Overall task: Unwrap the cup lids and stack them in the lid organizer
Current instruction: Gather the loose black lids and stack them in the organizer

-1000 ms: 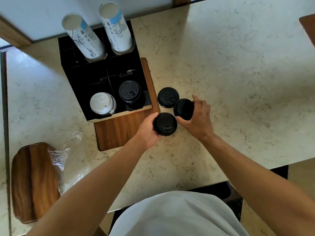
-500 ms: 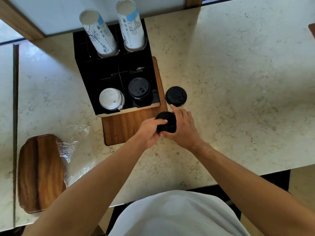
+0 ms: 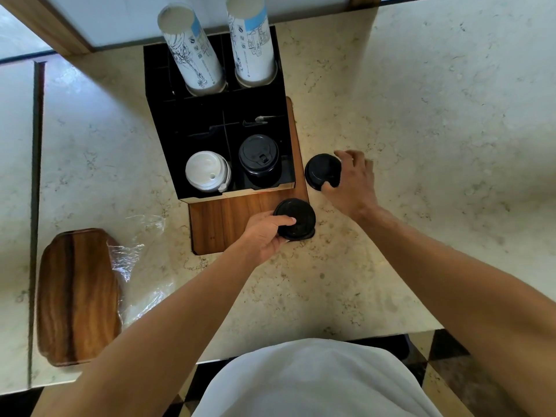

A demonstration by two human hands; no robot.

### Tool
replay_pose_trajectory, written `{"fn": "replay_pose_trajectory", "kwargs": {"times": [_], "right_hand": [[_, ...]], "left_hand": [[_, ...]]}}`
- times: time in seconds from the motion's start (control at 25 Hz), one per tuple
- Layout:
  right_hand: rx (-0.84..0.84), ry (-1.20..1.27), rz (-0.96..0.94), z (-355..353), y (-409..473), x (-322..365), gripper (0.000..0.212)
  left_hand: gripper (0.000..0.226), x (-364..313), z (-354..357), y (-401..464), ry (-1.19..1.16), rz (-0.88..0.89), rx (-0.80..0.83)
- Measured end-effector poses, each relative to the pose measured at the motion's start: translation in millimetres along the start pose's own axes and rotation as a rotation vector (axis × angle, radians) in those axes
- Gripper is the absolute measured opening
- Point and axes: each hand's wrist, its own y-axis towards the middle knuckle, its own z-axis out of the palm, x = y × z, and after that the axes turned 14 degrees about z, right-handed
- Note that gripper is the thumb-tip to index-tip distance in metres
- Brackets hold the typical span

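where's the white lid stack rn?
Head view: the white lid stack sits in the front-left compartment of the black organizer, right beside the black lid stack in the front-right compartment.

Two bare forearms, both extended forward: left hand (image 3: 264, 233) with thumb and curled fingers gripping a black lid stack (image 3: 296, 218); right hand (image 3: 353, 182) farther out, fingers clasping another black lid (image 3: 322, 170).

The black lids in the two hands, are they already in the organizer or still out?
Still out. The left hand holds one black stack and the right hand another, both beside the organizer.
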Motion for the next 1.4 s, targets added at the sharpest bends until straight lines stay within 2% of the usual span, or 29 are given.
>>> {"fn": "replay_pose_trajectory", "kwargs": {"times": [0.12, 0.24, 0.48, 0.64, 0.76, 0.96, 1.2, 1.4], "right_hand": [[0.131, -0.121, -0.116, 1.5, 15.9, 8.0, 0.092], [0.137, -0.163, -0.135, 6.7, 19.0, 8.3, 0.095], [0.014, 0.15, 0.031, 9.8, -19.9, -4.6, 0.089], [0.069, 0.302, -0.003, 11.9, -67.2, -7.4, 0.088], [0.144, 0.256, -0.091, 15.8, -93.6, -4.5, 0.085], [0.164, 0.171, -0.13, 17.6, -115.9, -0.3, 0.078], [0.116, 0.1, -0.194, 23.4, -134.7, 4.9, 0.082], [0.102, 0.083, -0.24, 28.4, -147.7, 6.3, 0.084]], "left_hand": [[0.028, -1.8, 0.2, 0.1, -0.016, -0.003, 0.021], [0.031, -3.2, -0.2, -0.8, -0.045, -0.007, 0.033], [0.026, -1.9, -4.3, -3.7, -0.123, -0.01, 0.026], [0.026, 3.2, -5.9, -8.0, -0.106, -0.001, 0.045], [0.029, 6.9, -6.6, -15.0, -0.119, 0.013, 0.077], [0.04, 11.5, -14.3, -26.3, -0.202, -0.003, 0.082], [0.023, 19.1, -26.9, -41.4, -0.069, 0.062, 0.158], [0.032, 21.9, -39.4, -44.5, -0.014, 0.077, 0.104]]}}
